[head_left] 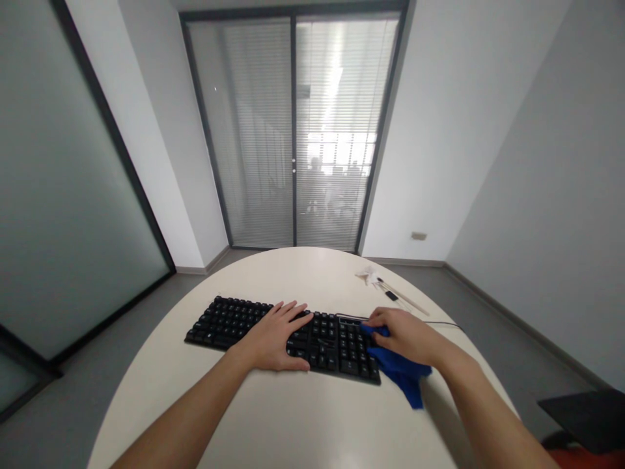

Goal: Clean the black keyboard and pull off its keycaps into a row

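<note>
A black keyboard lies across the pale table, angled slightly with its right end closer to me. My left hand rests flat on the middle of its keys, fingers and thumb spread. At the number pad end, my right hand is closed around a blue cloth. Part of the cloth touches the keyboard's right edge, and the rest hangs below the hand onto the table. The keys under both hands are hidden.
Behind the right hand lie thin brushes or sticks beside a crumpled white item. A cable runs off the right side of the round table. A dark chair-like object stands at the lower right.
</note>
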Demonstrator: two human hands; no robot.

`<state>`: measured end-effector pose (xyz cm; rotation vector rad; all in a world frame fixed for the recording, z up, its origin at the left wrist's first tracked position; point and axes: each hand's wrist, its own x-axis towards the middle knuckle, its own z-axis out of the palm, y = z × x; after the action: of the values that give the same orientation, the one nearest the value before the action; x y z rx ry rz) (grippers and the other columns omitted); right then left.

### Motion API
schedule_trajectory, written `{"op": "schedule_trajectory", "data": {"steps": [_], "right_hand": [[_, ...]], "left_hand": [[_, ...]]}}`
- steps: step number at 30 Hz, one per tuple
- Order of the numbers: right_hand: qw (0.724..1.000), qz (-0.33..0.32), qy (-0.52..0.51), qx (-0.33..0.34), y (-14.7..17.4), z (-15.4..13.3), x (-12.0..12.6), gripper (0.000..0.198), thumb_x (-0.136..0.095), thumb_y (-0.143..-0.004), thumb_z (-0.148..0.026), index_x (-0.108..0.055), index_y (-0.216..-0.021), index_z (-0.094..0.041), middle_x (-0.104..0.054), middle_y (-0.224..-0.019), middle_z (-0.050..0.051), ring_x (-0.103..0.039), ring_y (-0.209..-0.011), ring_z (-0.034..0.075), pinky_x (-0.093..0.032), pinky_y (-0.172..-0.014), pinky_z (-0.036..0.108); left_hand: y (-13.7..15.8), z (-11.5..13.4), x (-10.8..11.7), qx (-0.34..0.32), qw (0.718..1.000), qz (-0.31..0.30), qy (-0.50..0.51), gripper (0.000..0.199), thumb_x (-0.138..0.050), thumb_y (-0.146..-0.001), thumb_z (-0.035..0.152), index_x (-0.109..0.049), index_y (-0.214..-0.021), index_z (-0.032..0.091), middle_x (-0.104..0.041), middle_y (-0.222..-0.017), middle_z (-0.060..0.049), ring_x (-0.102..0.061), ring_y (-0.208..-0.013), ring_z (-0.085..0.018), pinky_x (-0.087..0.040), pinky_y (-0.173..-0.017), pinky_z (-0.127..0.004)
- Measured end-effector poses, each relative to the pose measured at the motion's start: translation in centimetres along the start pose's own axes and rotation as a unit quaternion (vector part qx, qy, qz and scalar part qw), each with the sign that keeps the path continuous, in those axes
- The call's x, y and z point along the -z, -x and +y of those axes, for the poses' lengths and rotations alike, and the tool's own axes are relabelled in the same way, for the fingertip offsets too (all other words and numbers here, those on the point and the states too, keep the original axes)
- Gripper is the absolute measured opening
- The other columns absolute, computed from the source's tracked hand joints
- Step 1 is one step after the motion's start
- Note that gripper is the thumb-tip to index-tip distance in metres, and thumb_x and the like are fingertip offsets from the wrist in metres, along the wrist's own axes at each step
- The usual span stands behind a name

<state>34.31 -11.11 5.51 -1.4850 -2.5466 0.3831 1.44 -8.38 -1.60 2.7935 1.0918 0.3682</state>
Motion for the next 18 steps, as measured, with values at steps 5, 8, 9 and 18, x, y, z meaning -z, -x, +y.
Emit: {"op": "schedule_trajectory", "data": {"steps": [5, 8, 9, 18], "right_hand": [[0.999, -0.022, 0.003, -0.03, 0.2, -0.4, -0.4, 0.026, -0.059, -0.072, -0.021, -0.078, -0.089, -0.021, -0.074, -0.104, 0.008, -0.067, -0.095, 0.025, -0.049, -0.085, 0.03], [0.999, -0.036, -0.011, -0.033, 0.7, -1.3, 0.0, 0.02, -0.059, -0.068, -0.016, -0.077, -0.077, -0.021, -0.075, -0.091, 0.006, -0.068, -0.086, 0.024, -0.049, -0.077, 0.029], [0.998, -0.047, -0.015, -0.028, 0.8, -1.6, 0.1, 0.018, -0.059, -0.067, -0.016, -0.076, -0.072, -0.021, -0.075, -0.085, 0.005, -0.068, -0.08, 0.023, -0.049, -0.073, 0.028], [0.99, -0.121, -0.035, -0.064, 1.8, -3.7, 0.5, 0.023, -0.06, -0.058, -0.013, -0.076, -0.073, -0.019, -0.071, -0.065, 0.001, -0.062, -0.06, 0.018, -0.041, -0.053, 0.024]], "left_hand": [[0.0, -0.1, -0.1, 0.0, 1.0, 0.004, 0.006, 0.103, -0.063, -0.07, 0.081, -0.032, -0.155, 0.031, -0.027, -0.162, -0.008, -0.023, -0.148, -0.038, -0.016, -0.121, -0.057], [-0.1, -0.1, -0.2, -0.001, 1.0, 0.005, 0.011, 0.102, -0.062, -0.071, 0.081, -0.032, -0.154, 0.03, -0.027, -0.163, -0.009, -0.023, -0.148, -0.038, -0.016, -0.122, -0.057], [-0.1, -0.1, -0.2, -0.001, 1.0, 0.004, 0.011, 0.102, -0.062, -0.071, 0.081, -0.032, -0.154, 0.03, -0.027, -0.162, -0.009, -0.023, -0.148, -0.038, -0.016, -0.122, -0.057], [-0.1, -0.1, -0.1, 0.003, 1.0, 0.0, 0.006, 0.103, -0.064, -0.07, 0.08, -0.033, -0.154, 0.029, -0.027, -0.163, -0.008, -0.024, -0.148, -0.038, -0.016, -0.122, -0.056]]}}
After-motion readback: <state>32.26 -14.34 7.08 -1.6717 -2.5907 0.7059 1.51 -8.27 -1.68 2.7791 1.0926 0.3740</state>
